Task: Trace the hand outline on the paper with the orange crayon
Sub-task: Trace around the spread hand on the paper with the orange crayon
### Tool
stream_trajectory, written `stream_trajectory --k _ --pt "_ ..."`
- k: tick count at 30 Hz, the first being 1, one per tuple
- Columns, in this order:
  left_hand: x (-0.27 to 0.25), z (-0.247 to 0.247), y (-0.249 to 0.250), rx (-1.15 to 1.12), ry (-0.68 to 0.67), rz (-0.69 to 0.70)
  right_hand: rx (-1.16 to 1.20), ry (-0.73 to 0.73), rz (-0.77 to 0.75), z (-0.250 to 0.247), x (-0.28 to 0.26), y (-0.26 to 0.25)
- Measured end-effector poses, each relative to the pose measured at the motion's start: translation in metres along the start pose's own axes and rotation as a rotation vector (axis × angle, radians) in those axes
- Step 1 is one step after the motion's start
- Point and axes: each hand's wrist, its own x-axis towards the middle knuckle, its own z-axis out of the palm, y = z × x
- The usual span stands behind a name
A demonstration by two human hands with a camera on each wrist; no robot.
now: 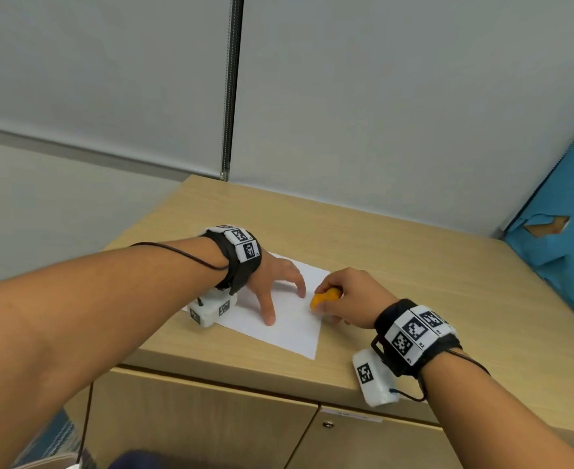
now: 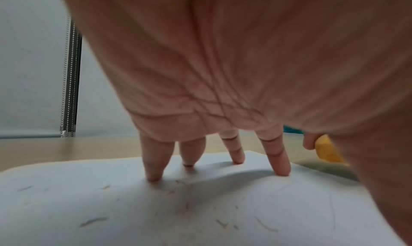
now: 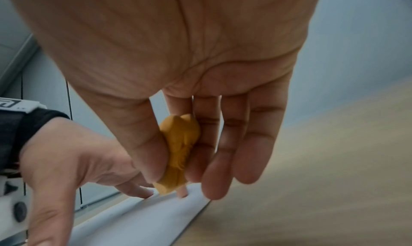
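Resting spread-fingered on the paper (image 1: 289, 328), the left hand (image 1: 278, 282) held nothing; the right hand (image 1: 353, 296) pinched the crayon (image 1: 324, 297) near the sheet's edge. No orange line showed, so tracing seemed unstarted.

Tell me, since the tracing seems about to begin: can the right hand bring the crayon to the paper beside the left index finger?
Probably yes. The right hand pinches the orange crayon, tip low over the paper, close to the left hand, whose spread fingertips press the sheet. Nothing visible lies between.
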Motion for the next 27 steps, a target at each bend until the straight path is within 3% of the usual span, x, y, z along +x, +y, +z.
stream_trajectory --k 5,8,13,18,27 --pt "-0.006 -0.001 -0.010 -0.146 0.055 0.078 -0.058 -0.020 -0.006 -0.005 0.003 0.004" --pt "-0.007 -0.001 -0.015 -0.127 0.109 0.041 -0.066 -0.006 -0.008 -0.006 0.007 0.007" --pt "-0.007 0.000 -0.026 0.101 -0.029 -0.125 -0.059 0.020 -0.002 -0.006 0.013 0.004" --pt "-0.012 0.006 -0.032 0.141 -0.116 -0.141 -0.070 0.037 -0.001 -0.003 0.021 -0.002" --pt "-0.011 0.023 -0.038 0.164 -0.124 -0.180 -0.103 -0.046 0.028 0.005 0.037 -0.010"
